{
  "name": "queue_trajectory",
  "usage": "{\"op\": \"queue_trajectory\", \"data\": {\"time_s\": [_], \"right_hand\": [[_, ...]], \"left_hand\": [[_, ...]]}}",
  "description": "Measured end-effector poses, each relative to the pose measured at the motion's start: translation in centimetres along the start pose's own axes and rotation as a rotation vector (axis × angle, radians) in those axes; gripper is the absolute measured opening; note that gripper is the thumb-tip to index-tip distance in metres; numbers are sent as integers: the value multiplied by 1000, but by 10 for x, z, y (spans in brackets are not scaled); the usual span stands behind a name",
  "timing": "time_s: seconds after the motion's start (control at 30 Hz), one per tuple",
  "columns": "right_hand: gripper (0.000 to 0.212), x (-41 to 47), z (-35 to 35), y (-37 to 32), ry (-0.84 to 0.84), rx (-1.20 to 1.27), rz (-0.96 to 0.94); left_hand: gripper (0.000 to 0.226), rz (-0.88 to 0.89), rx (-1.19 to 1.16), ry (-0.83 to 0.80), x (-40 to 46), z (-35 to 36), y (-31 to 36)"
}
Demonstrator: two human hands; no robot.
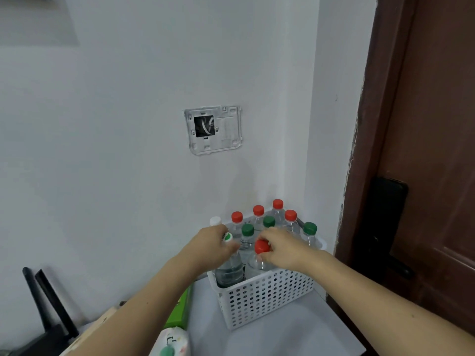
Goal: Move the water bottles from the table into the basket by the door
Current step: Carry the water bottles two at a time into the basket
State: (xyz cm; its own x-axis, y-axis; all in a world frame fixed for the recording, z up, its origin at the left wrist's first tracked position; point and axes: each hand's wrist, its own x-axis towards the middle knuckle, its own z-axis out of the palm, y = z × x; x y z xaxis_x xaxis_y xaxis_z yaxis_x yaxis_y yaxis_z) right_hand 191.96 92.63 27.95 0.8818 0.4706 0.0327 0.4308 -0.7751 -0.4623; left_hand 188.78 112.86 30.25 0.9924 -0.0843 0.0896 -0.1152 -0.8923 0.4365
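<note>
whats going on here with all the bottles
A person is loading water bottles into a white perforated basket beside a brown door. The left hand holds a bottle with a green-and-white cap at the basket's near left corner, and the right hand grips a red-capped bottle next to it. Both bottles are inside the basket, and several red- and green-capped bottles already stand upright behind them.

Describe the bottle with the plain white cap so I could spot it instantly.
Find the brown door; left of it sits a white perforated basket full of bottles. The white-capped bottle stands at its far left corner by the wall, the only one with an all-white cap.
</note>
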Motion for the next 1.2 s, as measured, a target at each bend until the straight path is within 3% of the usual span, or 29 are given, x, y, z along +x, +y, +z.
{"op": "queue_trajectory", "data": {"time_s": [0.27,0.53,0.87,1.2], "right_hand": [[26,7,7,-3,-9,9,-85],[29,9,14,3,24,81,-90],[50,4,18,2,48,158,-75],[49,1,19,-5,28,125,-18]], "left_hand": [[16,-16,27,-125,-6,18,-6],[14,19,-26,-116,-5,24,-8],[13,-2,-30,-107,-5,28,-10],[14,-52,-50,-115,-2,32,-10]]}}
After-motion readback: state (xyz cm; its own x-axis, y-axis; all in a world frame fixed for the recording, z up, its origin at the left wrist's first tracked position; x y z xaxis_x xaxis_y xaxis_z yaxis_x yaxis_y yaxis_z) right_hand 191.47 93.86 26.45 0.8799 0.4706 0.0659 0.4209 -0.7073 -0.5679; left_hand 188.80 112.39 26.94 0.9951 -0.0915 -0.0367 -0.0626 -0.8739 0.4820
